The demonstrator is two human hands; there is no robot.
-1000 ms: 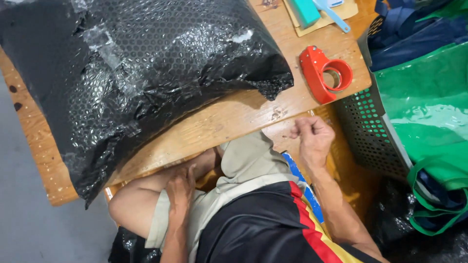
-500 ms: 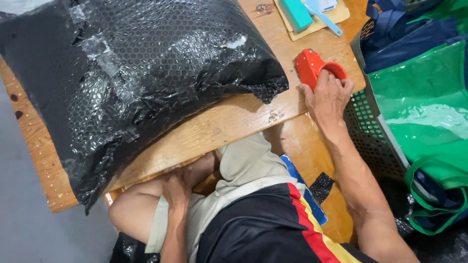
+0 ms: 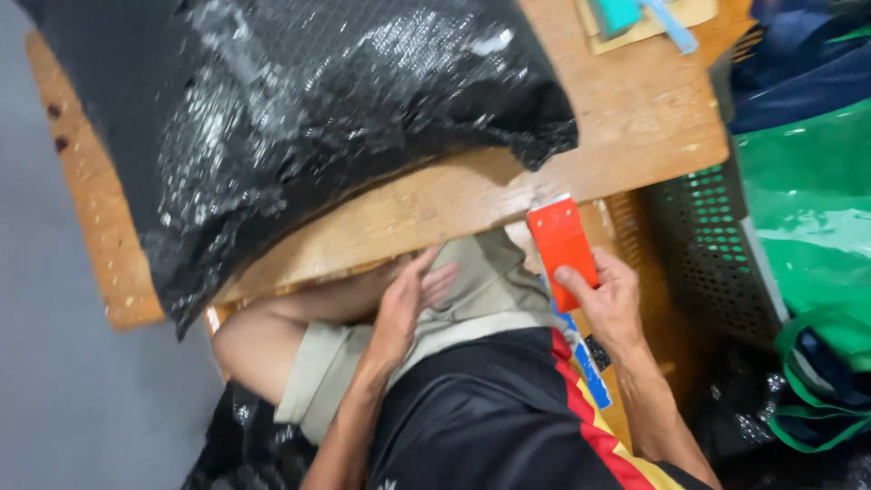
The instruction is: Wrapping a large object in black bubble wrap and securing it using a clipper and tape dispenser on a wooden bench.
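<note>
The right hand (image 3: 610,299) holds a red tape dispenser (image 3: 562,247) just below the edge of the wooden counter (image 3: 635,118), centre right of the frame, its grip closed around the lower end. The left hand (image 3: 404,313) rests flat and open on the lap, holding nothing. A big black bubble-wrapped bundle (image 3: 308,118) covers the counter's upper left. At right, a dark mesh basket (image 3: 708,245) stands beside green bags (image 3: 807,236); its contents are hidden.

Black bubble-wrapped parcel (image 3: 299,127): top cut off by frame edge, surface motion-blurred. Red tape dispenser (image 3: 562,247): lower part hidden by right hand (image 3: 606,304).
</note>
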